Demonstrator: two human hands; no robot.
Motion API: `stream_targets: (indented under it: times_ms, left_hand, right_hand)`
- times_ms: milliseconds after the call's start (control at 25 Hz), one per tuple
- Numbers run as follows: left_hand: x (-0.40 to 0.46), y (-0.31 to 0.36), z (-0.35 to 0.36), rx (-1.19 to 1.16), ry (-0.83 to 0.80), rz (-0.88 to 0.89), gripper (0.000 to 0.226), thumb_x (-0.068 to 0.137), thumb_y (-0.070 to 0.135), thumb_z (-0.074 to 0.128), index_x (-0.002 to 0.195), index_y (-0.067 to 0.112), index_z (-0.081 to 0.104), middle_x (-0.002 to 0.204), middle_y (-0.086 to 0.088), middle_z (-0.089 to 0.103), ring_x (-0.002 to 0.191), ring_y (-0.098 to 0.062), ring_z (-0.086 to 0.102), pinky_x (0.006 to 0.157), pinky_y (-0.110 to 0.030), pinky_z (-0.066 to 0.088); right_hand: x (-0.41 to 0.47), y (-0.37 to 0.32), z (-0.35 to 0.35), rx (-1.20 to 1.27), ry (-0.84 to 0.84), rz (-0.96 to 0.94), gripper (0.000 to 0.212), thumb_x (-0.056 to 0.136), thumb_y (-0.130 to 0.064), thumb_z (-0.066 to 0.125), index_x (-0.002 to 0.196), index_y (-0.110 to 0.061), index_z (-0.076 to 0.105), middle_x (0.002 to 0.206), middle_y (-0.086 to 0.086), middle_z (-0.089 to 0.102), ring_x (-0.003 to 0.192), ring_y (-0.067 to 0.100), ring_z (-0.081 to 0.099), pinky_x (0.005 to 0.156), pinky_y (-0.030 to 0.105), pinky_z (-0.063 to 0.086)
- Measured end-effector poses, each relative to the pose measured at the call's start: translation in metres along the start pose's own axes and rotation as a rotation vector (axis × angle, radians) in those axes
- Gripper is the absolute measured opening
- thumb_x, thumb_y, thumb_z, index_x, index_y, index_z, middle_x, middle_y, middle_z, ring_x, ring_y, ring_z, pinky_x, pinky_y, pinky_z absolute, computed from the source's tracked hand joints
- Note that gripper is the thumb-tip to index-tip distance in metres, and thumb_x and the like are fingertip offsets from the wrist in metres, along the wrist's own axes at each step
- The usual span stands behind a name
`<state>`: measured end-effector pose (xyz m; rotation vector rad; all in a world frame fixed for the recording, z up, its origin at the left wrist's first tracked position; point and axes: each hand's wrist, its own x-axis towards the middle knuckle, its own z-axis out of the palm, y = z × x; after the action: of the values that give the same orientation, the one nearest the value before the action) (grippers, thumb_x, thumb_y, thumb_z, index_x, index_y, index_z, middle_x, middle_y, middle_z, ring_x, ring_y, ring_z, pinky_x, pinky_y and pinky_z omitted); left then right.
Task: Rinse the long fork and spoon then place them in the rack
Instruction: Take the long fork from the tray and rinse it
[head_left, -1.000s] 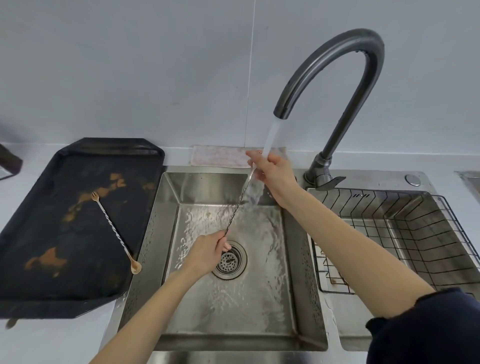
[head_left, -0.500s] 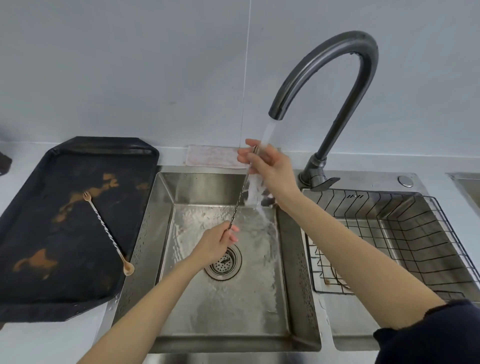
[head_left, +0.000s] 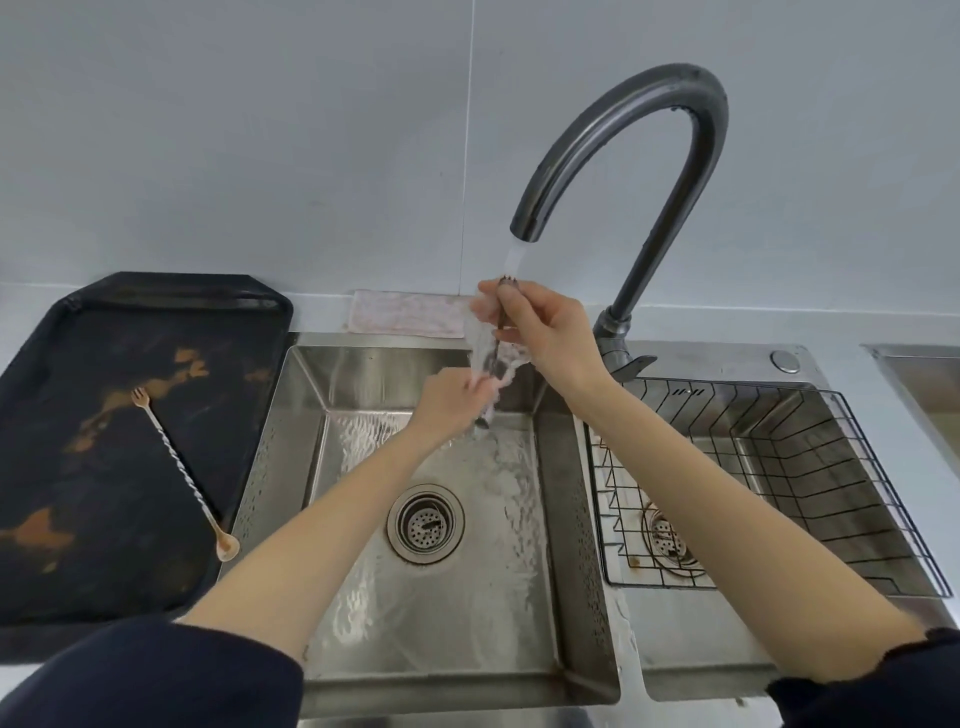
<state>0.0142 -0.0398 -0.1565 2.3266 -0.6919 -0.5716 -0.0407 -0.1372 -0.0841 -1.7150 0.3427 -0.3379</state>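
A long twisted metal utensil (head_left: 500, 319) with fork tines at its top stands nearly upright under the running water. My right hand (head_left: 545, 332) pinches its upper end just below the tines. My left hand (head_left: 452, 405) is closed around its lower shaft, and the bottom tip pokes out beneath it. Water splashes over both hands. A second long utensil (head_left: 182, 470), fork at one end and spoon at the other, lies diagonally on the black tray (head_left: 78, 493) at the left. The black wire rack (head_left: 883, 493) sits in the right basin.
The curved dark faucet (head_left: 649, 156) arches over the steel sink (head_left: 415, 623), whose drain (head_left: 425, 524) lies below my hands. A pale cloth (head_left: 405, 314) lies behind the sink at the wall. The tray carries brown stains.
My left hand has slid up the shaft from near the drain toward my right hand. The utensil now stands steeper, with its top right in the stream.
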Motion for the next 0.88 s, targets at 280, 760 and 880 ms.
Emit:
stream_targets:
  times_ms: [280, 760, 880]
  left_hand:
    - [-0.011, -0.023, -0.005, -0.179, 0.123, -0.041, 0.019, 0.091, 0.015, 0.048, 0.079, 0.013, 0.062, 0.080, -0.004, 0.060, 0.075, -0.017, 0.053, 0.069, -0.028, 0.038]
    - [-0.016, -0.056, -0.010, -0.211, 0.120, -0.076, 0.019, 0.084, 0.012, 0.062, 0.101, 0.003, 0.065, 0.096, -0.011, 0.067, 0.085, -0.015, 0.054, 0.059, 0.001, 0.038]
    - [-0.019, -0.073, -0.005, -0.085, 0.084, -0.067, 0.018, 0.086, 0.009, 0.058, 0.102, 0.003, 0.066, 0.105, -0.014, 0.070, 0.086, -0.015, 0.057, 0.071, -0.012, 0.039]
  right_hand:
    - [0.000, -0.006, 0.011, -0.243, 0.060, -0.086, 0.019, 0.091, -0.010, 0.057, 0.106, -0.007, 0.069, 0.085, 0.003, 0.069, 0.068, 0.003, 0.059, 0.068, 0.012, 0.047]
    - [0.000, 0.028, 0.002, -0.211, 0.164, 0.076, 0.011, 0.090, -0.006, 0.056, 0.095, -0.015, 0.051, 0.088, 0.006, 0.063, 0.080, 0.021, 0.062, 0.063, 0.012, 0.049]
    - [-0.005, 0.054, -0.004, -0.413, 0.093, 0.109, 0.015, 0.090, -0.007, 0.057, 0.105, -0.008, 0.058, 0.090, 0.002, 0.061, 0.078, 0.016, 0.060, 0.055, 0.002, 0.044]
